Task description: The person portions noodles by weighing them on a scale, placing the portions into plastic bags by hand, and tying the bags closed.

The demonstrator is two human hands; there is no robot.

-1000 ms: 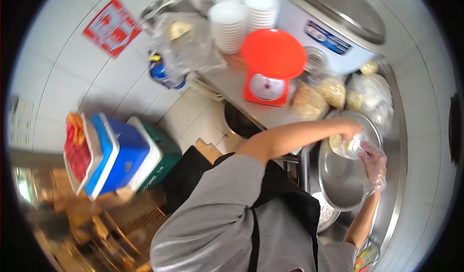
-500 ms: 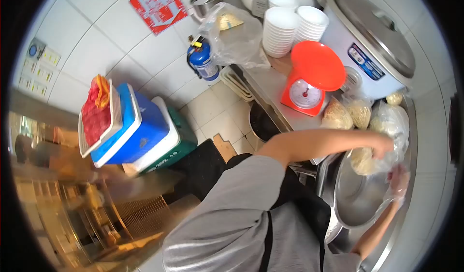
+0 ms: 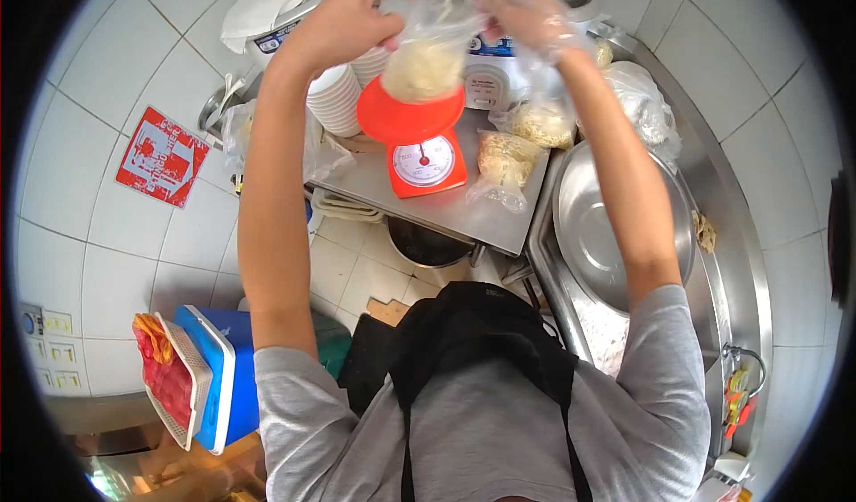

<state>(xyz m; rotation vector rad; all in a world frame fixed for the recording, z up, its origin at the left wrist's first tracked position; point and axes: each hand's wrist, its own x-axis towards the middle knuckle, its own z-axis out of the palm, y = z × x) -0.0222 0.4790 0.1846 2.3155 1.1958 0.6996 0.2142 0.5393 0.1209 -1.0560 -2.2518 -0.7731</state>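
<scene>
A clear plastic bag (image 3: 426, 67) with pale, stringy food in it stands on the red pan (image 3: 406, 120) of a kitchen scale (image 3: 426, 163). My left hand (image 3: 361, 19) is closed, bare, with its fingertips on the left edge of the bag's mouth. At the other edge my right hand (image 3: 528, 16), in a thin clear glove, grips the plastic and is a little blurred. The top of the bag is stretched up between both hands. The scale's dial faces me, its pointer close to upright.
Two more bags of pale food (image 3: 506, 159) sit right of the scale. White bowls (image 3: 333, 101) are stacked at its left, with large cookers behind. A steel basin (image 3: 615, 226) stands on the right, by a white plastic bag (image 3: 640, 101).
Both hands have moved from the basin's side to above the scale. The bag of pale food has come along and now rests on the pan. My view has turned toward the scale.
</scene>
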